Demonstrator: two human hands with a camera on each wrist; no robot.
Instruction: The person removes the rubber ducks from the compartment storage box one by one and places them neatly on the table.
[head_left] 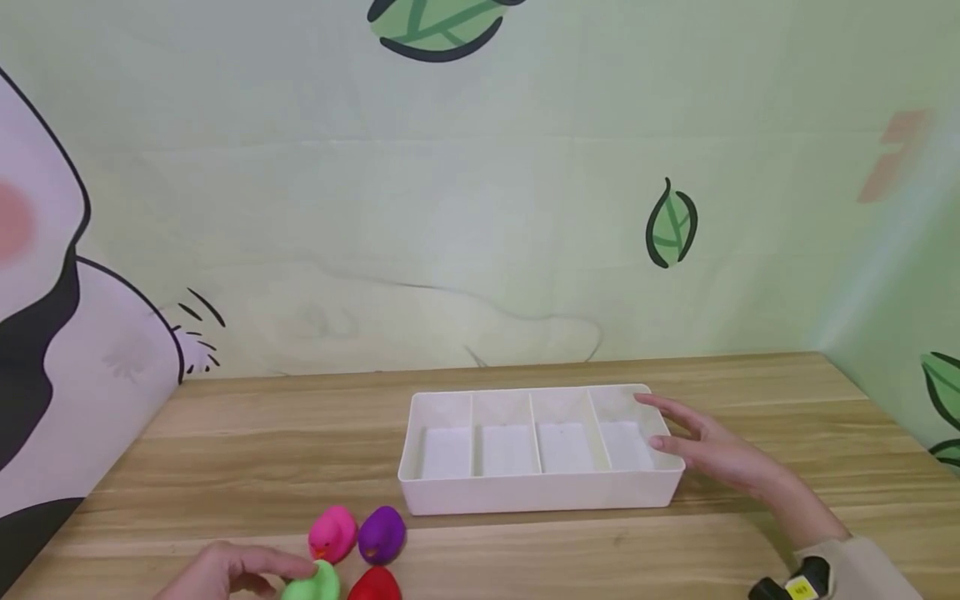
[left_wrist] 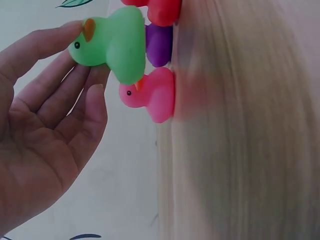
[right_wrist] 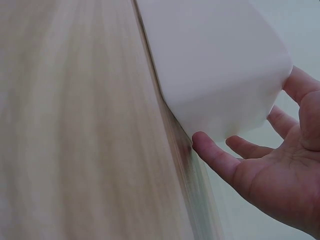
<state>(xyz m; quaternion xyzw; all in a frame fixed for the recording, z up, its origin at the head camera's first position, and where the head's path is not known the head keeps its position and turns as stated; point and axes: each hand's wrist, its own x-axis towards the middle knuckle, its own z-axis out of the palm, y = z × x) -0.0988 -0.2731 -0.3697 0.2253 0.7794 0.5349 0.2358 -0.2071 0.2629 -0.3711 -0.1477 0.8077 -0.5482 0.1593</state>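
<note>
My left hand (head_left: 228, 571) holds a green rubber duck (left_wrist: 122, 47) by its head, thumb by the orange beak and fingers behind. In the left wrist view its base looks lifted off the table. Close by sit a pink rubber duck (head_left: 332, 534), a purple one (head_left: 382, 535) and a red one (head_left: 375, 586), partly cut off by the head view's lower edge. At the right end of a white box with four compartments (head_left: 540, 493), my right hand (head_left: 716, 450) grips the rim. Its thumb and index finger reach over the edge, while other fingers lie outside the end wall (right_wrist: 230, 112).
The box stands on a wooden table (head_left: 247, 450), its compartments bare inside. A light green backdrop (head_left: 480, 208) with printed leaves rises behind the table. Another printed panel (head_left: 907, 333) borders the right side. A dark band with a yellow label (head_left: 801, 587) circles my right wrist.
</note>
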